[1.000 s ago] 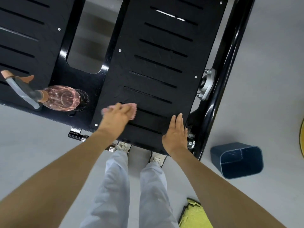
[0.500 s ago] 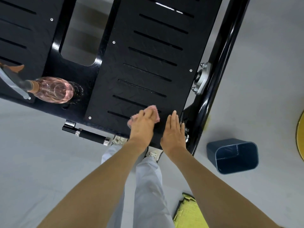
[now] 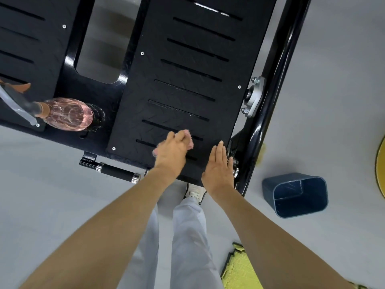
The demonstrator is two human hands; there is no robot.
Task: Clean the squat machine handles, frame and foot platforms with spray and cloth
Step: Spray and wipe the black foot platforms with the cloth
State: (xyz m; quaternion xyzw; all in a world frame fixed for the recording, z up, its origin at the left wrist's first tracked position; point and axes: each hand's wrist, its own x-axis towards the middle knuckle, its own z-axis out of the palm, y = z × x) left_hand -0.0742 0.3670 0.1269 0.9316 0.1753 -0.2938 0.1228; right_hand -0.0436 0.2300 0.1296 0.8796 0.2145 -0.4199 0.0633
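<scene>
My left hand (image 3: 170, 155) presses a pink cloth (image 3: 189, 140) onto the near end of the black right foot platform (image 3: 187, 80), fingers bent over the bunched cloth. Beside it, my right hand (image 3: 218, 167) lies flat with straight fingers on the platform's near right corner. A pink spray bottle (image 3: 68, 114) with a grey trigger head stands on the black frame (image 3: 116, 101) between the two platforms, left of both hands. The left foot platform (image 3: 25, 44) shows at the upper left.
A thick black frame tube (image 3: 277, 69) with a silver bracket (image 3: 253, 97) runs along the platform's right side. A short black handle (image 3: 118, 172) sticks out below the platform. A dark blue bin (image 3: 298, 195) stands on the grey floor at right; a yellow mat (image 3: 241, 268) lies near my legs.
My left hand has swept the cloth rightward along the platform's near end, from its left part to close beside my right hand. The right hand has stayed flat in place.
</scene>
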